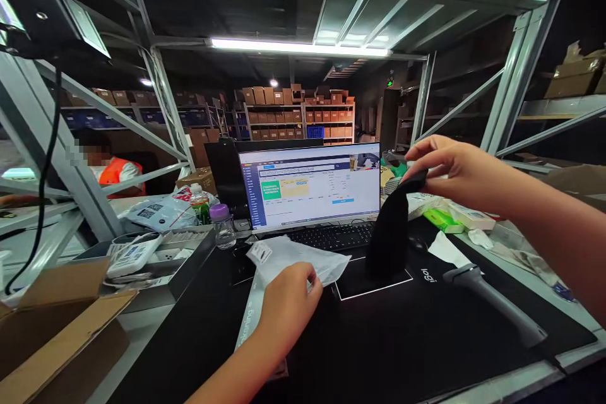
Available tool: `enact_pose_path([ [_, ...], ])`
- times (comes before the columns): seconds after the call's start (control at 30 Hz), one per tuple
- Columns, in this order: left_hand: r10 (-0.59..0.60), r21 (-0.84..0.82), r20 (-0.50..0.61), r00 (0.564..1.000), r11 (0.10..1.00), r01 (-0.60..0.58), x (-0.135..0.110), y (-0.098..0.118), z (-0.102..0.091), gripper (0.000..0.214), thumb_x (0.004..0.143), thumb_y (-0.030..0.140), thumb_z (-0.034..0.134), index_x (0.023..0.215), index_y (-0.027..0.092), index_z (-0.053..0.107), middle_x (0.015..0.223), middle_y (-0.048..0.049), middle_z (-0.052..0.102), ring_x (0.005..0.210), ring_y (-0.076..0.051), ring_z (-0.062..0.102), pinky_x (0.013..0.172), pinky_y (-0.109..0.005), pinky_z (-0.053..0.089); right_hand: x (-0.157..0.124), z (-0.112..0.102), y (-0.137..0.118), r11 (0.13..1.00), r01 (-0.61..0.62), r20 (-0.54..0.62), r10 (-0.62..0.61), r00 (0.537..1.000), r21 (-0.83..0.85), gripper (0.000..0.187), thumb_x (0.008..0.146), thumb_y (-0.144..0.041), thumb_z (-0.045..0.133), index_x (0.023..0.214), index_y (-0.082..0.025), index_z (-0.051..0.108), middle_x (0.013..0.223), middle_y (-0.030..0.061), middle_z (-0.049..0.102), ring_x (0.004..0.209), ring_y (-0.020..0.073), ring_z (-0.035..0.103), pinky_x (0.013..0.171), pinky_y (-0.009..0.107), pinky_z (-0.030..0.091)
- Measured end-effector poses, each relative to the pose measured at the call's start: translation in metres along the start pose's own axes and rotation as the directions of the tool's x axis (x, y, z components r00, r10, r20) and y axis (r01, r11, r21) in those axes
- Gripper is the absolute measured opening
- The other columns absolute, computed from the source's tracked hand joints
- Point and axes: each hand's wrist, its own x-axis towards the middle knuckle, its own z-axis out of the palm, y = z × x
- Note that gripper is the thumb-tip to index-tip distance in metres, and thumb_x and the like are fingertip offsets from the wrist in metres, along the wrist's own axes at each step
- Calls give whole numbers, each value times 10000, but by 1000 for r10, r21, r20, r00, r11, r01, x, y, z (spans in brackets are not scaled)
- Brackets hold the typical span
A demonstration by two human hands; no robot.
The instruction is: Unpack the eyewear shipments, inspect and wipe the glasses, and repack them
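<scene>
My left hand (pixel 290 303) is closed, with thumb and fingers pinched on the edge of a translucent plastic bag (pixel 291 252) that has a white label. Beneath the bag lies a pale flat package (pixel 253 312) with lettering on it. My right hand (pixel 452 167), raised to the right of the monitor, pinches the top of a black curved piece (pixel 389 233). This dark piece hangs down over the desk mat (pixel 360 353); its exact kind I cannot make out. A gap separates it from the bag.
A monitor (pixel 312 186) stands behind a keyboard (pixel 331 238). On the right lies a handheld scanner (pixel 499 306) beside a mouse (pixel 418 243). To the left are a purple-lidded bottle (pixel 223 227), a grey tray (pixel 192 259) and an open carton (pixel 61 334). A person in an orange vest (pixel 118 172) sits beyond.
</scene>
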Motion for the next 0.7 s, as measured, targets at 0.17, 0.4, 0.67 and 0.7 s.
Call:
enact_pose_path([
  [0.17,26,98,-28,999,995,-23,-10,-11,-13,175,839,135,519,876,230,661,909,-34,686,870,-221,632,642,-298,298,3,5,-16,998,62,210,-57,976,-19,224,802,-441,716,891,-250,788,1111,50,706,1018,290,650,898,400,521],
  [0.4,-97,88,-151,984,990,111,-40,-39,-13,283,950,123,366,925,236,624,996,-41,659,960,-213,595,608,-270,340,9,42,-23,978,-77,447,-19,894,196,278,858,-479,653,920,-221,736,835,24,724,754,208,667,600,281,520],
  [0.67,-159,-70,-324,933,987,144,-37,-44,5,262,960,118,346,886,221,575,1400,-16,550,1255,-210,482,644,-244,438,35,62,-47,960,-21,464,-115,879,279,247,854,-466,661,844,-221,694,752,-4,679,659,163,631,559,265,502],
  [0.7,-150,-89,-333,931,988,127,-34,-44,7,263,961,110,345,907,221,577,1318,-34,600,1200,-191,527,675,-246,453,38,63,-50,953,-29,463,-119,878,300,244,844,-464,670,836,-221,694,748,-4,677,652,161,627,549,261,497],
])
